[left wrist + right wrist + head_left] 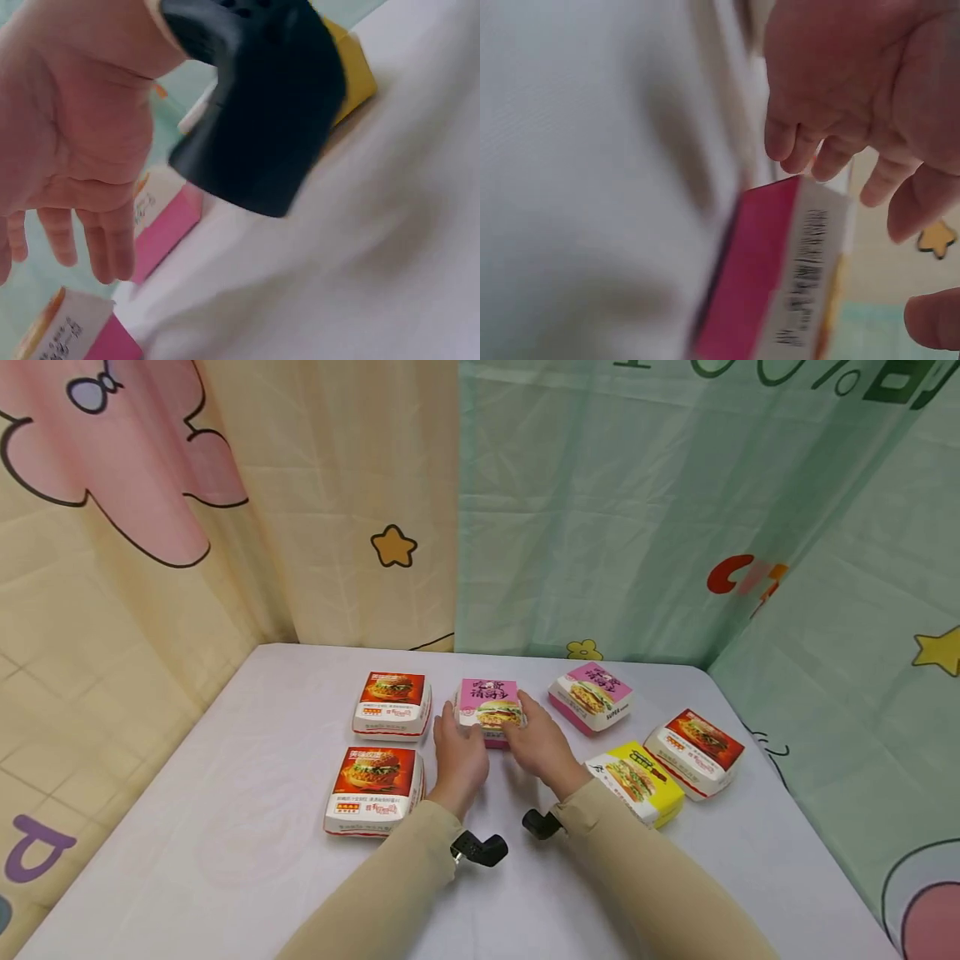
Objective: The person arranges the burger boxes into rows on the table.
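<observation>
The pink box (489,712) sits on the bench (225,852) in the middle of the far row, and both hands flank it. The left hand (459,758) is at its left side and the right hand (536,739) at its right, fingers lying along the walls. In the right wrist view the fingers (810,150) hang loosely curled just above the box (780,277), apart from it; the left wrist view shows relaxed fingers (97,247) near a pink box wall (169,229), holding nothing. So each grip is loose, not clamped on the box. The step in hand looks like the closing-in before a two-handed lift; the next move would call for pressing both sides evenly so the thin card does not buckle. Around it: two red boxes (392,703) (375,789) to the left, a second pink box (591,695), a yellow box (636,781) and another red box (695,750) to the right.
</observation>
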### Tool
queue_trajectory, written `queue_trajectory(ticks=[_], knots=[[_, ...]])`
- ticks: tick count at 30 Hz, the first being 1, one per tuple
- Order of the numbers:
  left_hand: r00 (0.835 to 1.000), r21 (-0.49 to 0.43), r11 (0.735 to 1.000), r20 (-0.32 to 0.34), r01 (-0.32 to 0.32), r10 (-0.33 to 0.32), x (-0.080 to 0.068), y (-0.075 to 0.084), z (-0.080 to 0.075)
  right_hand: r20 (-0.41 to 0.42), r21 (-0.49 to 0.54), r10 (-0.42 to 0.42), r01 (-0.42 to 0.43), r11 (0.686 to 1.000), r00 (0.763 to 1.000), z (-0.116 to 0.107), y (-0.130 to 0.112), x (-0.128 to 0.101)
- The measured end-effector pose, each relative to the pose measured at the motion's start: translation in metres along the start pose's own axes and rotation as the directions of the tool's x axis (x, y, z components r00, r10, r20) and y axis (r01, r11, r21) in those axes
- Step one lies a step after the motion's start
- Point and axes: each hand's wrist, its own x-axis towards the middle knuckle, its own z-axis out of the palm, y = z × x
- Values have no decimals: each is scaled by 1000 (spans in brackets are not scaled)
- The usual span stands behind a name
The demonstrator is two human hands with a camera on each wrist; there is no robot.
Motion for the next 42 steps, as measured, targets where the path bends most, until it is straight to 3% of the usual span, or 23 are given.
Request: queue_trajectory(ticks=[3,5,9,13,18,23,27,32,37,42], knots=[[995,31,994,0,-105,105,-12,8,4,-23,-38,-41,40,998,999,-16,-8,-15],[981,39,980,16,-194,193,-22,15,6,-45,-69,-75,71,995,996,-31,-13,-26],[931,61,932,96,-358,351,-41,26,10,-93,-108,-118,107,988,989,-63,-13,-47],[884,68,900,231,-431,406,-52,34,15,-128,-152,-103,83,985,986,-92,-1,-67],[847,93,900,390,-426,361,-55,35,25,-152,-310,-44,-5,951,987,-116,28,-87],[836,200,908,498,-368,230,-52,28,41,-126,-444,10,-65,894,992,-124,63,-99],[823,267,911,554,-316,123,-49,24,55,-94,-485,31,-73,871,995,-124,85,-105],[799,286,912,597,-294,70,-46,20,71,-71,-496,33,-64,866,997,-118,100,-108],[765,299,898,641,-323,61,-42,14,82,-51,-493,2,-27,870,999,-109,109,-108],[752,313,885,657,-343,59,-41,8,87,-49,-475,-20,-5,880,999,-106,117,-109]])
